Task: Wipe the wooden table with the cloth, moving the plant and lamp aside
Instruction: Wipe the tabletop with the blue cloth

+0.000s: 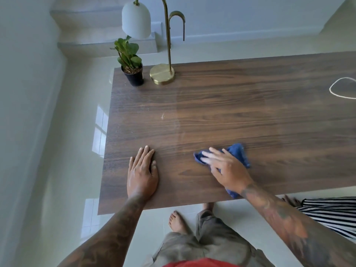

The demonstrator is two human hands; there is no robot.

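The right hand [225,166] pressed the blue cloth [238,153] flat to the wooden desk [250,105] near its front edge, fingers spread and nearly straight, a grip by pressure rather than by closing, which apparently let the whole palm drive the wipe. The fingers were blurred, suggesting a stroke under way. The left hand [143,170] lay open and flat on the bare wood well to the left, holding nothing, seemingly bracing the person's lean; both tattooed forearms reached forward from the near edge. At the far left corner the potted plant [131,62] and the brass lamp [162,74] stood upright just beside each other, that corner apparently not yet wiped. A white cord [341,90] looped at the right edge.
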